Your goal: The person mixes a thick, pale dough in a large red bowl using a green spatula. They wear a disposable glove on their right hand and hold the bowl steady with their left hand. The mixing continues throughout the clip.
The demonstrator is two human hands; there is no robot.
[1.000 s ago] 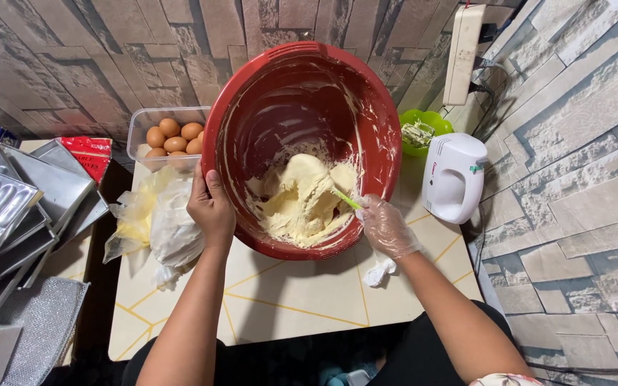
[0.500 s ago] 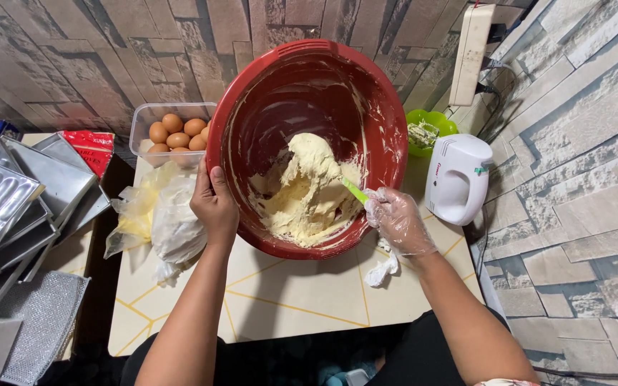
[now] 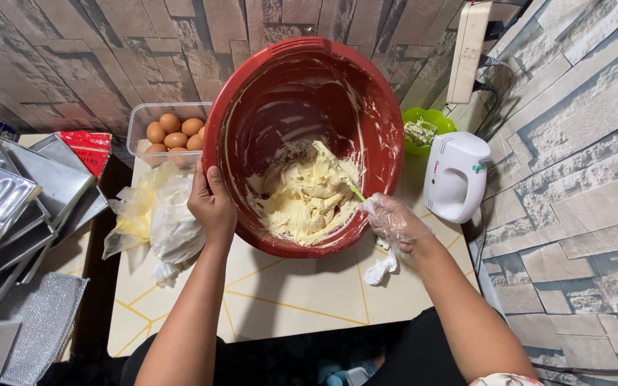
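A large glossy red plastic bowl (image 3: 303,143), tilted toward the viewer on a pale counter (image 3: 287,307), holds thick, lumpy yellow batter (image 3: 309,196). The bare left hand (image 3: 212,204) grips its near-left rim. The right hand (image 3: 395,221), in a crinkled clear glove, closes around a green spatula (image 3: 357,193) dug into the batter. Open counter lies just before the bowl.

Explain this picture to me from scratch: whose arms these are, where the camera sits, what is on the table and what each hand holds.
The camera is worn on a person's head and looks down, so both arms are their own. The left hand grips the rim of a big red bowl that is tilted toward them, with pale yellow batter inside. The right hand, in a clear plastic glove, holds a green-handled tool dipped in the batter. On the table lie a box of eggs, crumpled plastic bags and a white hand mixer.
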